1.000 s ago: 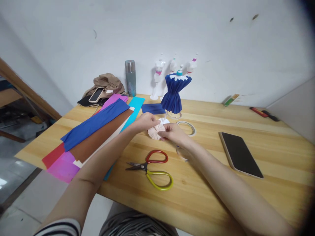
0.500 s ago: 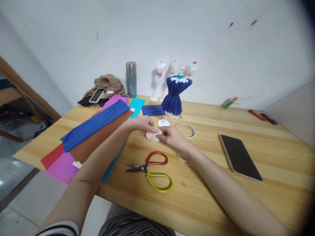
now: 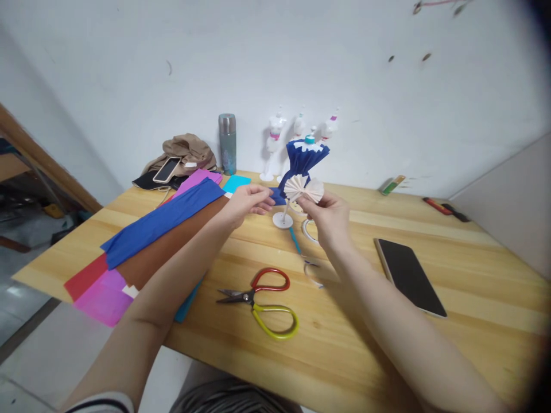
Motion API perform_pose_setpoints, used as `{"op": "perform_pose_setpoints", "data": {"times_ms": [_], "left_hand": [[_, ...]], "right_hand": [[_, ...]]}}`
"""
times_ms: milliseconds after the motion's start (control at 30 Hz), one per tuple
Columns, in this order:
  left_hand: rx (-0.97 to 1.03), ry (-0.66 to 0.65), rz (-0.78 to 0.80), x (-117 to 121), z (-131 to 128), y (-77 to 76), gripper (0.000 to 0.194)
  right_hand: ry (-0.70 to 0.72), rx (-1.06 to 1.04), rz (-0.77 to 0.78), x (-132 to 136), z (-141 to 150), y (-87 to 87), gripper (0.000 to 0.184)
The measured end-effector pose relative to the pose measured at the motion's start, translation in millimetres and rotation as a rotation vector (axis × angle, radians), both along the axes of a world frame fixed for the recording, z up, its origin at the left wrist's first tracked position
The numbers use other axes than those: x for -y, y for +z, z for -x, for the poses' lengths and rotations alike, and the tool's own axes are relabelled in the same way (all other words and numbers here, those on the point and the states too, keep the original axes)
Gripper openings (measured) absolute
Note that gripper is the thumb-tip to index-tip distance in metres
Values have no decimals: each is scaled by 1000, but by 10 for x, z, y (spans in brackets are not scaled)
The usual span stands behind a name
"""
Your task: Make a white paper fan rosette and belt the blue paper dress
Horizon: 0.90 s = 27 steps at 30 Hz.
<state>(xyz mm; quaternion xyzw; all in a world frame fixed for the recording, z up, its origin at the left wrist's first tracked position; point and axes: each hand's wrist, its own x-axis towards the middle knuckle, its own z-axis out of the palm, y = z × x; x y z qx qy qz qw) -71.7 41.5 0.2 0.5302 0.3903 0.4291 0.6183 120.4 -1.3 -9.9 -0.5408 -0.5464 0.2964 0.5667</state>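
My right hand pinches a cream pleated paper bow between thumb and fingers, its two fanned halves spread outward. The bow is held up before a small mannequin in a pleated blue paper dress with a white jagged collar; it hides part of the skirt. The mannequin's round white base rests on the table. My left hand hovers left of the bow, apart from it, fingers loosely stretched with nothing seen in them. Scissors with one red and one yellow handle lie nearer me.
Coloured paper sheets lie stacked at left. A flask, a brown cloth and several white mannequins stand or lie along the wall. Tape rolls sit near my right wrist; a dark tablet lies at right.
My right hand has lifted the bow up and to the right, in front of the blue dress. My left hand has let go of it and moved slightly away.
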Motion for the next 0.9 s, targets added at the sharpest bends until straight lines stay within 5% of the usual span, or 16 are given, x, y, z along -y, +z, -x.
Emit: {"op": "perform_pose_setpoints", "data": {"times_ms": [267, 500, 667, 900], "left_hand": [[31, 41, -59, 23, -38, 9, 17], [-5, 35, -91, 12, -10, 35, 17], [-38, 172, -107, -69, 84, 40, 22], [-56, 174, -57, -54, 52, 36, 31]], "right_hand": [[-18, -16, -11, -143, 57, 136, 18], [-37, 74, -16, -117, 66, 41, 19], [284, 340, 260, 90, 187, -199, 20], [450, 491, 371, 253, 375, -466, 13]]}}
